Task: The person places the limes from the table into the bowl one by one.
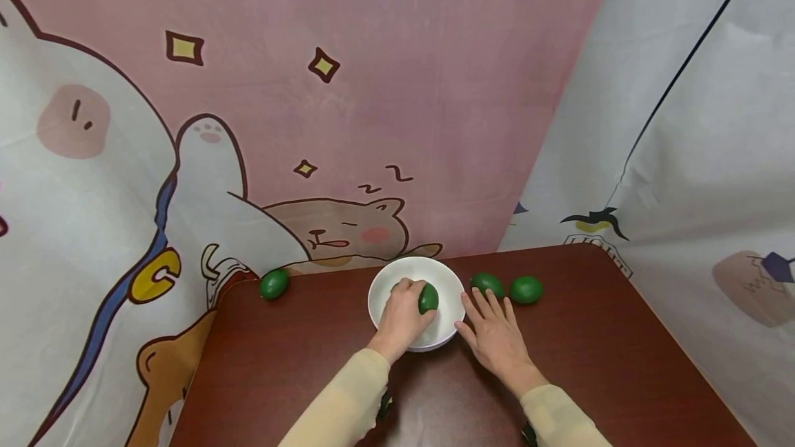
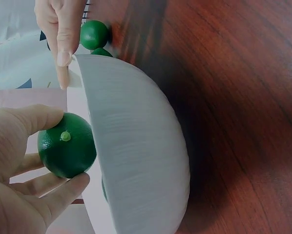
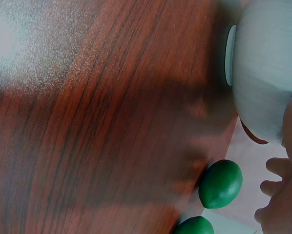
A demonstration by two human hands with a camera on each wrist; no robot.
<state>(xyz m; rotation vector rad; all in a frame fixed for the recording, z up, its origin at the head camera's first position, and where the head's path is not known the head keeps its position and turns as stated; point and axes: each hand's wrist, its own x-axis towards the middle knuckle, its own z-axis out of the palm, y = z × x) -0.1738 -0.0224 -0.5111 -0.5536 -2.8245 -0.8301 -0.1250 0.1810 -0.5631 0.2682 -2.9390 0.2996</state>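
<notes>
My left hand (image 1: pixel 402 319) grips a green lime (image 1: pixel 428 298) between thumb and fingers, over the white bowl (image 1: pixel 380 290). In the left wrist view, the held lime (image 2: pixel 67 146) shows its pale stem end and is level with the bowl's rim. A sliver of another green thing (image 2: pixel 104 188) shows inside the bowl. My right hand (image 1: pixel 497 343) is at the bowl's right side with its fingers spread, thumb and fingertips at the rim. Just beyond those fingers lies a lime (image 1: pixel 486 284), with another lime (image 1: pixel 526 290) to its right.
A further lime (image 1: pixel 275 283) lies at the far left corner of the brown wooden table (image 1: pixel 279 350). Behind the table's back edge hangs a pink and white cartoon cloth (image 1: pixel 472 123). A second cloth, whitish, (image 1: pixel 702 178) hangs along the right.
</notes>
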